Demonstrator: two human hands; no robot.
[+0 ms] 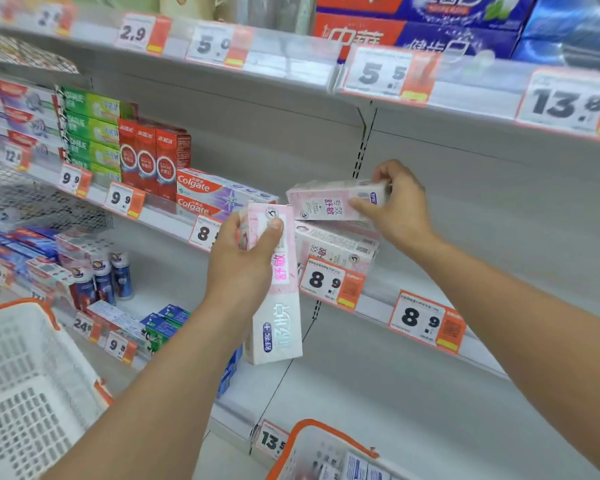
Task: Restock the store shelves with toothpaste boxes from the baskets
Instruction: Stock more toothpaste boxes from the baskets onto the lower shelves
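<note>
A pink box (274, 285) is gripped near its top by the left hand (243, 261), thumb across the front, fingers curled behind; box is held roughly upright, tilted a bit, in front of the mid shelf (374, 303), not touching it. A 2nd pink box (333, 200) is pinched at its right end by the right hand (395, 206), thumb under/front, fingers over the top; it is held lying flat just above a stacked box (336, 245) already lying on the mid shelf behind the 8.9 tag (331, 282). Whether the 2nd box touches the stacked one can't be told. Left of these, on the same shelf, Colgate boxes (215, 195) are stacked flat, then red boxes (153, 161) stood upright, then green boxes (90, 129) piled further left. Right part of the mid shelf is marked w/ another 8.9 tag (426, 322). A white basket w/ orange rim (32, 358) is seen near left; a 2nd basket (329, 452) is seen near, bottom centre, w/ boxes inside, blurred. Top shelf far right is filled w/ blue/red boxes (430, 26).
</note>
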